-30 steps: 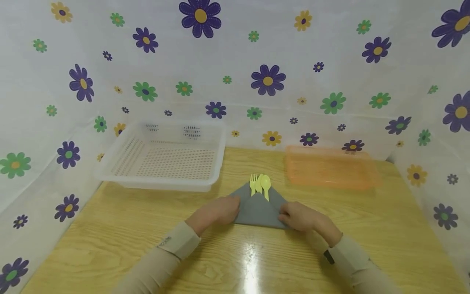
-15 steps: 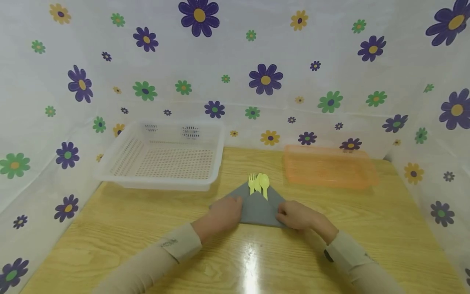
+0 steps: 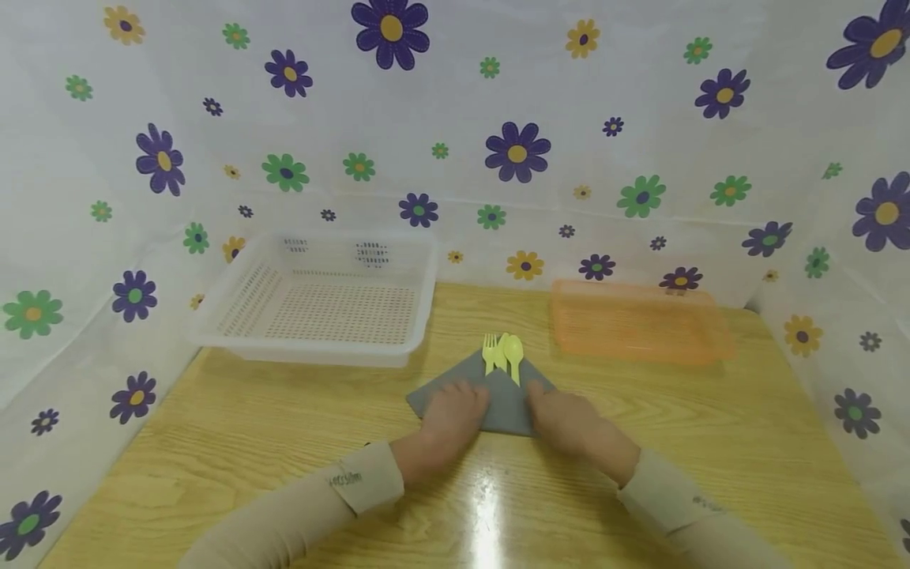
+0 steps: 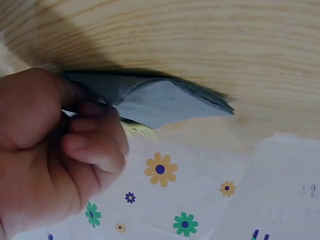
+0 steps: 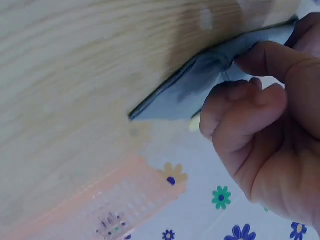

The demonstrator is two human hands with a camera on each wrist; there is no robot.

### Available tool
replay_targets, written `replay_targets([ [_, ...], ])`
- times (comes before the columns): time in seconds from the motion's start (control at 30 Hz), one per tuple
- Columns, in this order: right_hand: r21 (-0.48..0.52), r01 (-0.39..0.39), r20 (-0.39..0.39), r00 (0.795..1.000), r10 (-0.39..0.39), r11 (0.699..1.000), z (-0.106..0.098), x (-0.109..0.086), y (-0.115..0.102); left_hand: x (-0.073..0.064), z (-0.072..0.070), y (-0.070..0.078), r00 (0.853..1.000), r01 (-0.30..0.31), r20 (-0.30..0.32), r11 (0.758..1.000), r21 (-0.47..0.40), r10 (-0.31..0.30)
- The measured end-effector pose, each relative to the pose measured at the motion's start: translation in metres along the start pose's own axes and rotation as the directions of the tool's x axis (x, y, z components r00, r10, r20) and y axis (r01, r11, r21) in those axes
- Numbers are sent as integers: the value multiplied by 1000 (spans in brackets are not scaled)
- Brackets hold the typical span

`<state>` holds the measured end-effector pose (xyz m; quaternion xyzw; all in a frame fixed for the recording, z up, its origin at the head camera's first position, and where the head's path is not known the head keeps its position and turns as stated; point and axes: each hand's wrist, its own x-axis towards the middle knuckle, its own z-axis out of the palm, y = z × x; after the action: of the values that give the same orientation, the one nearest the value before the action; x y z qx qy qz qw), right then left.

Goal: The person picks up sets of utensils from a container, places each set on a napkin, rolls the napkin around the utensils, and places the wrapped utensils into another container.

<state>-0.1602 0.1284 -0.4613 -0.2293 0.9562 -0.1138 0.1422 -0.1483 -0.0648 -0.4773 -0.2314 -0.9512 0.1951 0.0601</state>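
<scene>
A grey folded napkin (image 3: 506, 411) lies on the wooden table, folded to a pocket with its point away from me. From the pocket stick a pale yellow plastic fork (image 3: 490, 352), a knife (image 3: 501, 356) and a spoon (image 3: 514, 352); their lower ends are hidden. My left hand (image 3: 455, 419) pinches the napkin left of the pocket with curled fingers, its left corner free beyond them. On the right side my right hand (image 3: 572, 423) pinches the cloth between thumb and fingers. The left wrist view shows the napkin's layered edge (image 4: 200, 97) and the fork tines (image 4: 142, 131).
At the back left of the table (image 3: 235, 442) stands a white perforated basket (image 3: 320, 354). A shallow orange basket (image 3: 643, 353) sits at the back right. White flower-printed sheeting (image 3: 441, 103) encloses the back and both sides.
My left hand has slid right, from the napkin's left corner towards its middle, baring that corner. The right hand has shifted slightly left over the napkin. The cutlery stays in the pocket.
</scene>
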Motion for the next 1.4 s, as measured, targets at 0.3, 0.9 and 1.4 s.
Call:
replay_targets([
  [0.3, -44, 44, 19, 999, -43, 998, 11, 3, -5, 0, 5, 3, 993, -109, -53, 994, -30, 108],
  [0.9, -84, 36, 7, 999, -36, 996, 4, 4, -10, -5, 5, 4, 970, 244, 74, 942, -228, -233],
  [1.4, 10, -67, 88, 994, 66, 998, -10, -12, 20, -6, 6, 7, 975, 218, 63, 965, -143, -211],
])
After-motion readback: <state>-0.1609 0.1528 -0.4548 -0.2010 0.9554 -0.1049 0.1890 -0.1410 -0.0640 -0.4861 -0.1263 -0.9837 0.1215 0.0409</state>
